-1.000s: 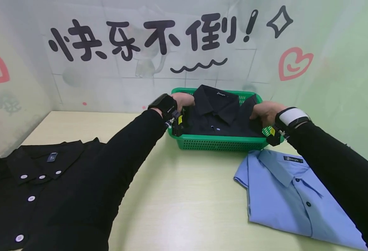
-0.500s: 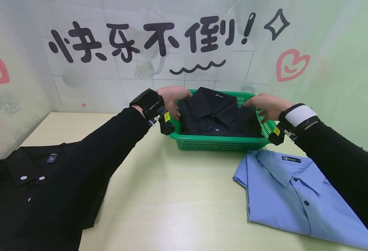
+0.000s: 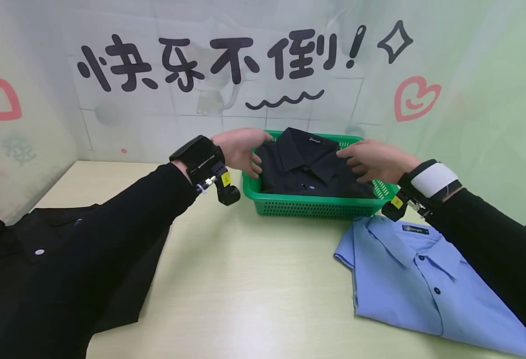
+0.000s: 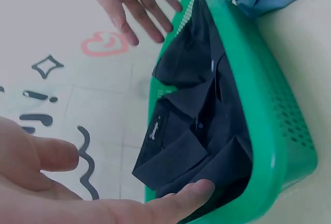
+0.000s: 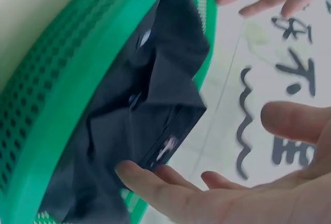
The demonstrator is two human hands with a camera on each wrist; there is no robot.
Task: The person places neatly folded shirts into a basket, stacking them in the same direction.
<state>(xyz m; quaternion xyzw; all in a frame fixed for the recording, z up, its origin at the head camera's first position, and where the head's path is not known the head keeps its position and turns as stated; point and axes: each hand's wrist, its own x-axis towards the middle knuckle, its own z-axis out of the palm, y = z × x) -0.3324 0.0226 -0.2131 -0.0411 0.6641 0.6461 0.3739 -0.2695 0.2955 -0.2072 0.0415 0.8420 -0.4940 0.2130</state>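
A folded black shirt [image 3: 307, 167] lies in the green plastic basket [image 3: 316, 205], its collar toward the back wall. My left hand [image 3: 240, 147] is at the basket's left end, fingers spread and holding nothing. Over the right part of the basket is my right hand [image 3: 376, 158], its fingers extended with nothing in them. In the left wrist view the thumb and fingers stand apart near the shirt's collar [image 4: 173, 151]. The right wrist view also has the fingers loose beside the shirt [image 5: 150, 100].
A folded blue shirt [image 3: 406, 279] lies on the table in front of the basket at right. Another black shirt [image 3: 123, 294] lies at left, partly hidden by my left sleeve. The table [image 3: 245, 279] meets a printed wall covering [image 3: 200, 134] behind the basket.
Both hands have let go of the black shirt in the basket and lifted. The left hand has moved left, and the right hand has risen with its fingers opening. The shirt now lies flatter inside.
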